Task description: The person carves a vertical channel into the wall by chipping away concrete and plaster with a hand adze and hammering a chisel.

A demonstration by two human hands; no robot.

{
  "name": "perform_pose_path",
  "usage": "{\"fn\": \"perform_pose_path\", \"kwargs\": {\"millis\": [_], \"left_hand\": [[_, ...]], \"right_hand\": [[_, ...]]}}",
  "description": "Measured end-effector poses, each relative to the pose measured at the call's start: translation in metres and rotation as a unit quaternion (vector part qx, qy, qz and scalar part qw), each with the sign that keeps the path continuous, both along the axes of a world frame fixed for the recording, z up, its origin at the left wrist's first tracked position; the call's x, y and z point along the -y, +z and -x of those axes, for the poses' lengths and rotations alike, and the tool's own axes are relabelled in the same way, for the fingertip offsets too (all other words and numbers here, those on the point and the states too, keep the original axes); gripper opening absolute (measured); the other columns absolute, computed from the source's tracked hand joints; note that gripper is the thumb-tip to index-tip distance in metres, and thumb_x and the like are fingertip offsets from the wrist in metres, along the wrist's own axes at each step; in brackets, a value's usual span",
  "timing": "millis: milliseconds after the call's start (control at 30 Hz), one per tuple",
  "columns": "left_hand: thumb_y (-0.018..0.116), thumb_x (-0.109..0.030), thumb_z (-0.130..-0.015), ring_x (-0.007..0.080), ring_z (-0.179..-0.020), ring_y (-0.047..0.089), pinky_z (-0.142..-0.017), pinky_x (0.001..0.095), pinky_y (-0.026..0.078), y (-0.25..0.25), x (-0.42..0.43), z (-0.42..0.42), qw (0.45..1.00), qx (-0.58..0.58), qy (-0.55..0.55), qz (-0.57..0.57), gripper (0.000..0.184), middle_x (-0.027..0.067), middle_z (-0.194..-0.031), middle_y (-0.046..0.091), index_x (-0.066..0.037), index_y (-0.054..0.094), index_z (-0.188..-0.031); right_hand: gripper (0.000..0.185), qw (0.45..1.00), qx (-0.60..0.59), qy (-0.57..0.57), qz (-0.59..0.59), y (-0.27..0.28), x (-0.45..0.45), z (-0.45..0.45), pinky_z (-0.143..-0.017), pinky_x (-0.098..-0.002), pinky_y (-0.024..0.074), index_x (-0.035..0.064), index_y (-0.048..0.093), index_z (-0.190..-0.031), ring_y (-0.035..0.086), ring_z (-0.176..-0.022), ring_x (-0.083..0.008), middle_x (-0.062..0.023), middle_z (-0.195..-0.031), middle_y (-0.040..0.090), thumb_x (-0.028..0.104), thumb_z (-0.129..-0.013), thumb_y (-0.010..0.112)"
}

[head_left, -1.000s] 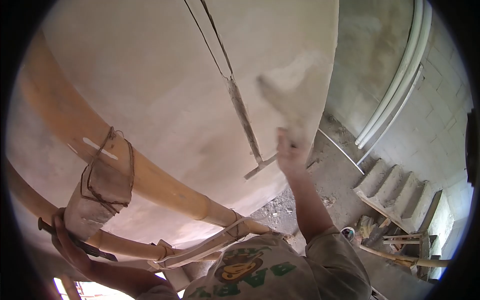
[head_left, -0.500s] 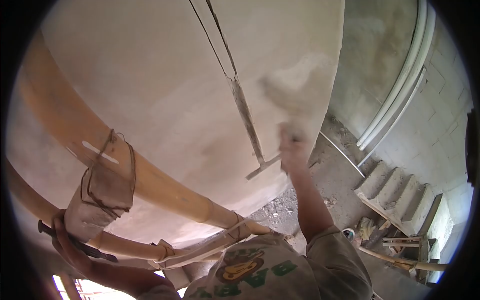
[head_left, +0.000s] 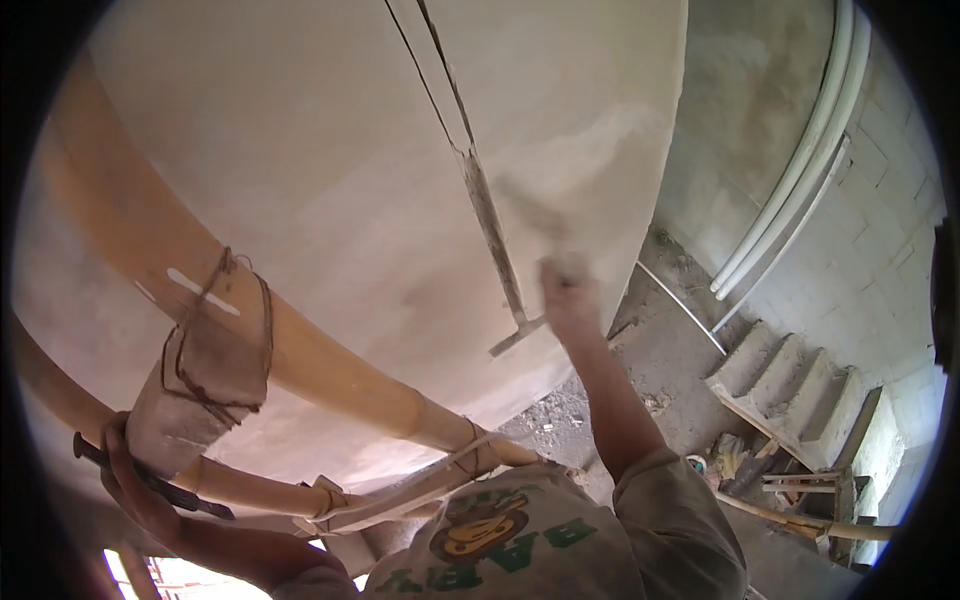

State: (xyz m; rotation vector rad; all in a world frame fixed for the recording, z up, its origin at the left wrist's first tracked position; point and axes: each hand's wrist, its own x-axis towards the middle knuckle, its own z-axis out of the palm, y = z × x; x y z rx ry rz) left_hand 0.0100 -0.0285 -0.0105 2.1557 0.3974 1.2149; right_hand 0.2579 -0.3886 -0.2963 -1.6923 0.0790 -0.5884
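Note:
My left hand (head_left: 140,495) is wrapped round a dark tool (head_left: 155,485) with a round-ended handle, at the lower left beside a wire-bound block (head_left: 205,395). In front of me my right hand (head_left: 570,295) is closed and blurred by motion, close to the pale plastered wall (head_left: 330,170). It seems to hold a tool; only a dark, smeared shape (head_left: 535,210) shows above and left of the fingers. A rough groove (head_left: 487,225) runs down the wall left of that hand and ends at a short crosswise slot (head_left: 515,338).
Thick bamboo poles (head_left: 340,385) cross from the left to the lower middle, tied with wire. At the right are white pipes (head_left: 790,190), concrete steps (head_left: 785,385), a wooden frame (head_left: 805,480) and rubble (head_left: 560,420) on the floor.
My right hand and the blurred shape have swept over the wall, now a little further left than half a second ago. My left hand keeps its hold on the dark tool.

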Motion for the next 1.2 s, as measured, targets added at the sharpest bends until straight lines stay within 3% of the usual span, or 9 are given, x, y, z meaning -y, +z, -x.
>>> {"fn": "perform_pose_path", "kwargs": {"millis": [100,200,300,433,567,800,933,1033,1200], "left_hand": [[0.042,-0.037,-0.097,0.0179,-0.090,0.051,-0.087,0.0303,0.037,0.001,-0.010,0.001,1.000,-0.001,-0.003,0.016,0.042,0.0069,-0.092,0.056,0.002,0.059,-0.096],[0.043,-0.037,-0.097,0.0183,-0.092,0.051,-0.088,0.0312,0.037,0.001,-0.014,0.008,1.000,-0.009,-0.002,0.012,0.042,0.0072,-0.094,0.057,0.002,0.060,-0.098],[0.043,-0.038,-0.096,0.0191,-0.095,0.051,-0.090,0.0313,0.037,-0.001,-0.006,-0.001,0.999,0.022,0.010,0.034,0.045,0.0082,-0.097,0.057,0.003,0.060,-0.102],[0.043,-0.039,-0.096,0.0194,-0.095,0.051,-0.090,0.0313,0.037,0.002,-0.012,0.006,0.999,-0.016,-0.037,0.006,0.046,0.0090,-0.096,0.057,0.003,0.059,-0.102],[0.043,-0.039,-0.096,0.0191,-0.093,0.051,-0.089,0.0311,0.037,0.006,-0.004,0.004,0.998,-0.037,-0.039,0.014,0.045,0.0091,-0.094,0.057,0.003,0.059,-0.099],[0.042,-0.042,-0.095,0.0221,-0.098,0.052,-0.092,0.0326,0.037,-0.003,-0.018,0.005,1.000,-0.003,-0.018,-0.006,0.050,0.0105,-0.102,0.058,0.004,0.060,-0.107],[0.043,-0.039,-0.096,0.0197,-0.095,0.051,-0.090,0.0318,0.037,-0.001,-0.002,-0.001,1.000,0.005,-0.004,-0.004,0.046,0.0089,-0.096,0.057,0.003,0.060,-0.101],[0.043,-0.039,-0.096,0.0194,-0.095,0.051,-0.091,0.0317,0.036,0.003,-0.013,0.009,1.000,-0.020,-0.014,0.008,0.046,0.0083,-0.094,0.057,0.003,0.060,-0.101],[0.047,-0.043,-0.093,0.0216,-0.098,0.054,-0.092,0.0322,0.039,-0.002,-0.018,0.005,1.000,0.003,0.022,0.003,0.052,0.0115,-0.102,0.060,0.006,0.061,-0.106]], "right_hand": [[0.023,0.960,0.102,-0.003,0.261,-0.055,0.011,-0.012,-0.049,-0.0301,0.0410,-0.0035,0.058,-0.084,0.046,-0.053,-0.0094,-0.0032,-0.061,0.055,0.016,-0.083,0.070],[0.028,0.994,-0.060,0.055,0.067,0.028,0.020,0.023,-0.049,-0.0299,0.0421,-0.0058,0.057,-0.086,0.049,-0.052,-0.0106,-0.0054,-0.064,0.058,0.017,-0.080,0.073],[0.012,0.991,0.107,-0.003,-0.082,0.084,0.022,0.037,-0.046,-0.0267,0.0427,0.0012,0.057,-0.077,0.053,-0.050,-0.0121,-0.0061,-0.056,0.052,0.007,-0.085,0.064],[0.006,0.969,0.194,0.021,-0.155,0.014,-0.006,0.006,-0.047,-0.0246,0.0433,0.0025,0.058,-0.081,0.053,-0.052,-0.0111,-0.0050,-0.062,0.056,0.001,-0.087,0.060],[0.021,0.960,-0.065,-0.020,0.272,-0.044,-0.002,-0.008,-0.053,-0.0297,0.0477,-0.0028,0.058,-0.080,0.057,-0.055,-0.0158,-0.0129,-0.061,0.059,0.015,-0.082,0.068],[0.012,0.989,0.053,0.016,-0.140,0.083,0.024,0.044,-0.049,-0.0268,0.0438,-0.0005,0.061,-0.075,0.056,-0.054,-0.0111,-0.0070,-0.055,0.056,0.007,-0.083,0.066],[0.015,0.995,0.052,-0.005,-0.085,0.002,-0.010,0.017,-0.051,-0.0291,0.0457,0.0029,0.059,-0.070,0.060,-0.056,-0.0176,-0.0069,-0.060,0.058,0.006,-0.082,0.065],[0.012,0.935,-0.059,0.006,0.350,-0.083,0.000,-0.001,-0.056,-0.0358,0.0493,0.0006,0.064,-0.076,0.066,-0.067,-0.0334,-0.0172,-0.072,0.065,0.012,-0.079,0.065],[0.024,0.997,-0.044,0.055,0.019,0.032,0.019,0.044,-0.055,-0.0371,0.0480,-0.0036,0.058,-0.074,0.062,-0.056,-0.0263,-0.0199,-0.063,0.060,0.018,-0.078,0.067]]}}
